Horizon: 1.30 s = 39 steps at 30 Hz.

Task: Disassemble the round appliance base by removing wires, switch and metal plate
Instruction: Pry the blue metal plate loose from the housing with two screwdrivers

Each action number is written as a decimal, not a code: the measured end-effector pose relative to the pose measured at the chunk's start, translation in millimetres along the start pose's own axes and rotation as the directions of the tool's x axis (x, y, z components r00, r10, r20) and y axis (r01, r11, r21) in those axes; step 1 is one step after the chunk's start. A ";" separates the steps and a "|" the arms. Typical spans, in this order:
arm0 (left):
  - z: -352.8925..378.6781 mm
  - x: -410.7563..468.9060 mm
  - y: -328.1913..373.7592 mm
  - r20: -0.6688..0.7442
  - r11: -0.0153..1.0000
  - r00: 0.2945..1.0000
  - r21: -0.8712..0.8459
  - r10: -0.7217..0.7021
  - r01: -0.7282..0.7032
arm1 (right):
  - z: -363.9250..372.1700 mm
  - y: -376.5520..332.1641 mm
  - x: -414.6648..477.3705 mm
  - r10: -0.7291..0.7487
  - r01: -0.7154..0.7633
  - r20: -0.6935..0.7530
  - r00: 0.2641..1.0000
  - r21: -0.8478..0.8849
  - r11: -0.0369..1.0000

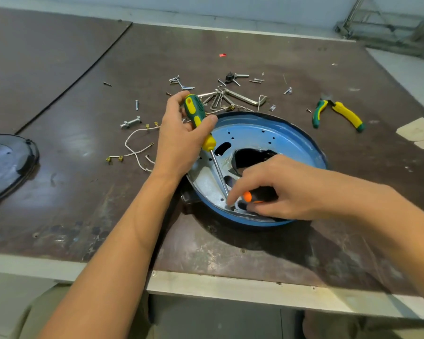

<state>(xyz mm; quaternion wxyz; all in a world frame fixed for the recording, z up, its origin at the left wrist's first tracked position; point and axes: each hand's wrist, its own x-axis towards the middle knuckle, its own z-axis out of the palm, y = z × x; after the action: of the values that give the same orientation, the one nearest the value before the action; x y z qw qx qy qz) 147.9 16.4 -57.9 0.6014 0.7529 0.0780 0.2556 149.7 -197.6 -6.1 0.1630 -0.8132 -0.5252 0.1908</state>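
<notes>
Bench [71, 204] centre holds freed wires [135, 152] and screws [181, 81] — the metal plate [206, 184] still sits in the round base [304, 143], left hand [181, 140] fingers gripping a screwdriver [195, 111], right hand [279, 189] fingers an orange-handled tool [257, 195].

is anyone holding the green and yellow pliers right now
No, the pliers lie on the table right of the blue base, touched by neither the left hand nor the right hand.

Two hands [181, 140] [287, 189], two screwdrivers [195, 113] [261, 195], one base [294, 135], one pliers [348, 116].
</notes>
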 end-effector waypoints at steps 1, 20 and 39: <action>0.0 0.1 -0.2 0.002 1.000 1.000 -0.002 -0.004 0.004 | 0.2 0.7 1.0 -0.010 0.010 0.006 1.000 0.002 1.000; 0.3 0.9 0.0 -0.002 1.000 1.000 -0.001 -0.003 0.003 | 8.8 -8.7 9.2 -0.042 0.054 0.065 0.997 -0.194 0.980; -0.9 1.0 4.2 0.029 0.958 0.995 -0.268 -0.099 0.103 | -20.3 13.1 -49.1 -0.031 0.050 -0.606 0.795 0.013 0.999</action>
<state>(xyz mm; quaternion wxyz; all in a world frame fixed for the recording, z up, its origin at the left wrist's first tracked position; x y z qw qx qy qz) 147.5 16.5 -53.5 0.7111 0.6611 0.0761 0.2270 151.4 -249.0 12.3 0.3378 -0.8177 -0.4600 -0.0752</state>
